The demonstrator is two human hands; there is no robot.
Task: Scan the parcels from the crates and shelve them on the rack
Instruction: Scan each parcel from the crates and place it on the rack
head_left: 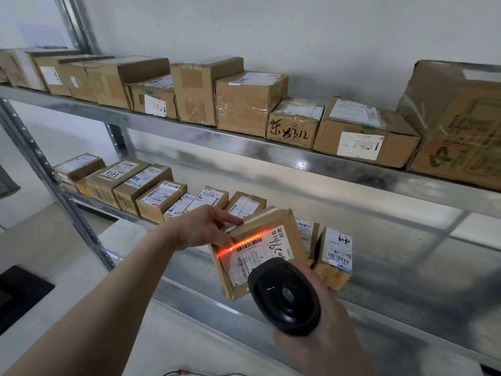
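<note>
We count two shelves of the galvanised steel rack (pixel 206 137) in view. The upper shelf carries about eleven brown cardboard parcels in a row, running from the far left to a large crumpled carton (pixel 458 123) at the right edge. The lower shelf (pixel 393 267) holds roughly ten smaller labelled cartons lined up from the left (those behind the hand are partly hidden, so the count is approximate); the last of them is a small box with a white label (pixel 336 257).

To the right of that last box the lower shelf lies bare metal all the way to the frame's edge, and a strip of bare shelf runs along the front lip too. On the upper shelf the boxes sit close to the front edge.

Our left hand (pixel 203 229) holds a flat brown cardboard parcel with a white shipping label (pixel 257 253), fingers curled over its top left corner, the parcel tilted and raised in front of the lower shelf's row. An orange-red scan line crosses its label just above the barcode; handwritten black numerals run down the label.

Our right hand (pixel 317 346) grips a black handheld barcode scanner (pixel 284 297), fingers wrapped round its handle, its head just below the parcel.
</note>
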